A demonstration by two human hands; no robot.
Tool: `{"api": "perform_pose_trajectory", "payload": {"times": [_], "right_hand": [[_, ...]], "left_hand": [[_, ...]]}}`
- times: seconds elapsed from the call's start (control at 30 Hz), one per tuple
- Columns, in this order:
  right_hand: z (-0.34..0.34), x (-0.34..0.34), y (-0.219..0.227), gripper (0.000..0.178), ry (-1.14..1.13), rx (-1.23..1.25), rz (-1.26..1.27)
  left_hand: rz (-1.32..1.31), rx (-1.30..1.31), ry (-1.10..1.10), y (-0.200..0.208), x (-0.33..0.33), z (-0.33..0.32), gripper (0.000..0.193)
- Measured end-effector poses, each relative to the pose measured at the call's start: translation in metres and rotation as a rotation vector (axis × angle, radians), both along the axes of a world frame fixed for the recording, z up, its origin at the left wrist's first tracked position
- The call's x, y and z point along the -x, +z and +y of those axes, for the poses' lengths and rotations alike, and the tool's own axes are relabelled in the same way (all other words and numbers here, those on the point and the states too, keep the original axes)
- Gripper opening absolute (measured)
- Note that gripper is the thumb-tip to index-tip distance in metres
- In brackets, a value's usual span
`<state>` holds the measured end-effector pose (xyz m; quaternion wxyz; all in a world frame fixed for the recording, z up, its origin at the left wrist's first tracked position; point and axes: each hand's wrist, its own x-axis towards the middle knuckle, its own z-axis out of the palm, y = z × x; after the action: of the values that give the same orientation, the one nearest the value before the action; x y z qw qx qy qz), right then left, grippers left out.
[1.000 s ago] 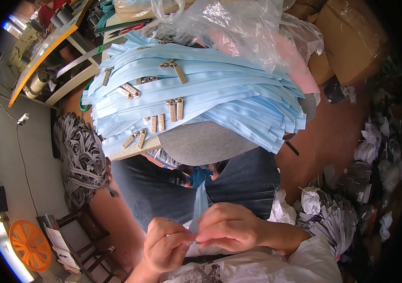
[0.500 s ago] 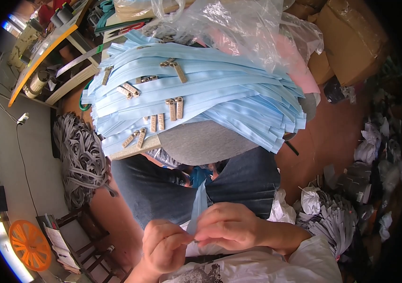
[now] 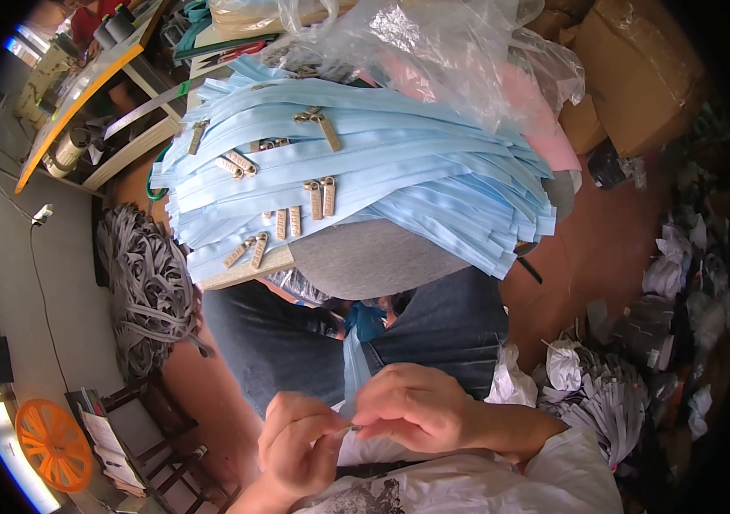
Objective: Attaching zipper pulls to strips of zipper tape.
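Close to my body, my left hand (image 3: 300,441) and my right hand (image 3: 412,407) meet fingertip to fingertip, both closed in a pinch. A light blue zipper (image 3: 355,364) runs from their fingertips away between my knees; its near end is mostly hidden by the fingers. A tiny greyish piece shows between the fingertips, too small to make out. Beyond my knees, a thick pile of light blue zippers (image 3: 399,137) covers a board and a grey padded surface (image 3: 373,257). Several metal sliders with long pull tabs (image 3: 316,200) lie on the pile's left half.
Clear plastic sheeting (image 3: 433,51) overlaps the pile's far side. Grey strips (image 3: 151,295) hang in a bundle at left, near an orange wheel (image 3: 54,445). Another strip bundle (image 3: 609,411) lies at right. Cardboard boxes (image 3: 639,73) stand far right, a sewing table (image 3: 82,94) far left.
The fingertips have shifted slightly on the zipper, and the small greyish piece between them shows more. The hanging zipper has swung a little to the left. The pile stays as it was.
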<state>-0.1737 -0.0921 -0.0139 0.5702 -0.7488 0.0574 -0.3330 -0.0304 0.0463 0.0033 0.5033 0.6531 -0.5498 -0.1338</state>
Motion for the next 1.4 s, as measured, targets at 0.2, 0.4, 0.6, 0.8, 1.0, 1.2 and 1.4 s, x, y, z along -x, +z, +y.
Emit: {"api": "perform_pose_trajectory", "payload": {"times": [0.2,0.4,0.6,0.8,1.0,1.2,1.4], "right_hand": [[-0.003,0.002,0.0,0.029,0.007,-0.106,-0.022],[-0.003,0.004,0.003,0.025,0.086,-0.244,-0.02],[0.0,0.005,0.0,0.015,0.153,-0.394,-0.005],[0.008,0.011,-0.007,0.016,0.198,-0.64,0.078],[0.002,0.006,0.001,0.021,0.093,-0.424,0.081],[0.003,0.006,-0.003,0.019,0.095,-0.286,0.105],[0.012,0.008,-0.007,0.017,0.147,-0.674,0.112]], "left_hand": [[0.112,-0.062,-0.073,-0.004,-0.003,-0.005,0.026],[0.04,-0.014,-0.107,-0.007,-0.006,0.0,0.032],[0.051,-0.029,-0.118,-0.004,-0.004,-0.001,0.033],[0.05,-0.019,-0.148,-0.006,-0.004,-0.002,0.017],[0.124,-0.08,-0.126,-0.007,-0.004,0.0,0.027],[0.116,-0.075,-0.122,-0.008,-0.003,-0.002,0.025],[0.13,-0.112,-0.142,-0.004,-0.004,-0.004,0.025]]}}
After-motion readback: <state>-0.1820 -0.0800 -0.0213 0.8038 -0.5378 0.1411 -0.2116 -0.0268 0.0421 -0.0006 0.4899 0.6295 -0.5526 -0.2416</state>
